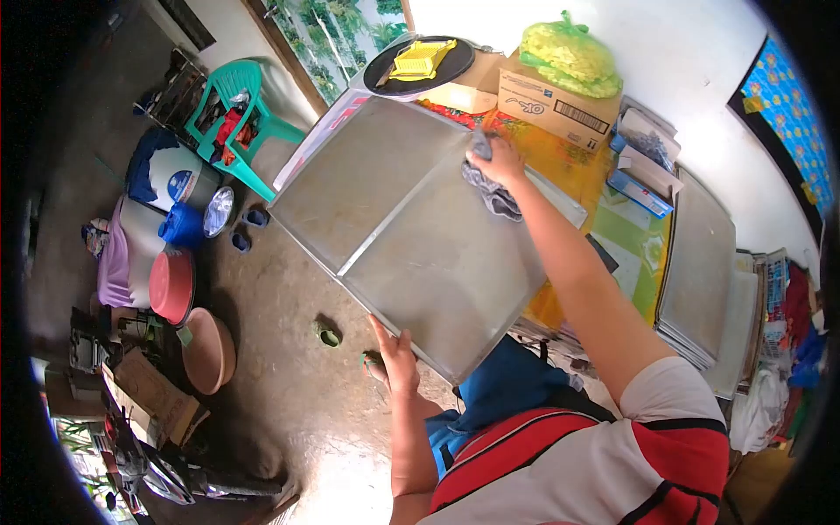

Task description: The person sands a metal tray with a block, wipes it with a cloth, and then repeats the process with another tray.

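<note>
A large framed mesh screen (437, 254) with a metal bar across its middle lies tilted in front of me, its far part over the table. My left hand (398, 360) grips the near edge of the frame, the fingers partly hidden behind it. My right hand (499, 163) is closed on a crumpled grey rag (492, 194) and presses it against the screen near the far right side, by the end of the middle bar.
On the table's yellow cloth (551, 302) stand a carton (547, 105) with a green bag of yellow stuff (569, 57) and a blue box (643, 188). More panels (696, 254) lean at right. A green chair (245, 114), basins (210, 350) and slippers (328, 332) occupy the floor.
</note>
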The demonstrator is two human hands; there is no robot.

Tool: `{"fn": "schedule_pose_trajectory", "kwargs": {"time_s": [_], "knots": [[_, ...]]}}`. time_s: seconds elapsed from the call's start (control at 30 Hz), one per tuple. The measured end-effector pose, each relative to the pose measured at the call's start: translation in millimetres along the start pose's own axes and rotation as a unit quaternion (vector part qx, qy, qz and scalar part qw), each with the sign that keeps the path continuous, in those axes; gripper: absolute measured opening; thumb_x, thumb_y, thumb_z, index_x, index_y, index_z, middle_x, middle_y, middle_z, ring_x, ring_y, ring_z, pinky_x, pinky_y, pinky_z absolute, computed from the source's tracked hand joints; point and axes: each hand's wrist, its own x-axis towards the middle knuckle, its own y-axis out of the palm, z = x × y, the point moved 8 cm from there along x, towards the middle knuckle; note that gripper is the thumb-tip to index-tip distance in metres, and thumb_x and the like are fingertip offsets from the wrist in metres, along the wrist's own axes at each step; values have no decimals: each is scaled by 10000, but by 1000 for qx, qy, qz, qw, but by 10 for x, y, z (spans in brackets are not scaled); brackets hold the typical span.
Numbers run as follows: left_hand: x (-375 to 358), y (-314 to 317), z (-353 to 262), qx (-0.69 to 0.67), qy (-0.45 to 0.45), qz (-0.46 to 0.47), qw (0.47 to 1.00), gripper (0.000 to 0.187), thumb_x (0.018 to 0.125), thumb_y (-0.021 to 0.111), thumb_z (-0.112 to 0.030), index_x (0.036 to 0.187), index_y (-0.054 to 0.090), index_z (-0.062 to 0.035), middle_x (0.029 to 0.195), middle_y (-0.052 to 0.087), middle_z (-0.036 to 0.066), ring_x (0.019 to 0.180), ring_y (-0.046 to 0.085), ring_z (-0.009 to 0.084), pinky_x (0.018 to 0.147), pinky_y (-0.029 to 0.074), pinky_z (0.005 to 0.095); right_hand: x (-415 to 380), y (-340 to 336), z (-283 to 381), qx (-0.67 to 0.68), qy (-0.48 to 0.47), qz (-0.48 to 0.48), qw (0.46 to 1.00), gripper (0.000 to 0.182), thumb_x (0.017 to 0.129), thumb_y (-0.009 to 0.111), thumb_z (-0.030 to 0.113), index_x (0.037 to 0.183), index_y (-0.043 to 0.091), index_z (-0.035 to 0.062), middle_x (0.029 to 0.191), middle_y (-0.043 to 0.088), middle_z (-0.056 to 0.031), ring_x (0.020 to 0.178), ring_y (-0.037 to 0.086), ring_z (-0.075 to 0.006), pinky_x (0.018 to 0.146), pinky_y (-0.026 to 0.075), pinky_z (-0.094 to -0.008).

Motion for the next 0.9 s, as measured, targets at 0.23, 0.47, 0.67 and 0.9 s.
{"fn": "schedule_pose_trajectory", "kwargs": {"time_s": [0.23, 0.47, 0.67, 0.9], "knots": [[26, 34, 13, -3, -22, 66, 998, 798, 921, 446, 86, 1549, 8, -140, 1174, 579, 140, 869, 619, 169, 714, 538, 291, -828, 622, 1240, -34, -158, 7, 987, 749, 870, 544, 538, 1306, 489, -68, 1422, 434, -237, 1352, 354, -399, 1128, 243, -498], [45, -22, 84, 38, -33, 34, 998, 724, 923, 502, 6, 1540, 158, -156, 1047, 607, 100, 796, 603, 156, 578, 529, 284, -2295, 1033, 2472, 143, -375, 107, 910, 456, 734, 730, 258, 1083, 606, -9, 1313, 533, -180, 1301, 428, -346, 1099, 318, -471], [144, -120, 295, -52, -34, -7, 998, 449, 866, 545, -24, 1297, 471, -122, 1035, 611, 33, 784, 602, 130, 508, 501, 262, -2712, 891, 2732, 377, -306, 340, 806, 427, 761, 649, 185, 1170, 609, 69, 1056, 673, -176, 962, 651, -345, 851, 511, -423], [152, 100, 218, -34, 10, -69, 997, 561, 1006, 488, -291, 1450, 296, -8, 1401, 423, 161, 1219, 460, 250, 1008, 380, 351, -1964, 257, 1956, 103, -291, 114, 944, 494, 792, 681, 303, 1212, 574, 64, 1276, 573, -131, 1221, 501, -327, 965, 445, -466]]}}
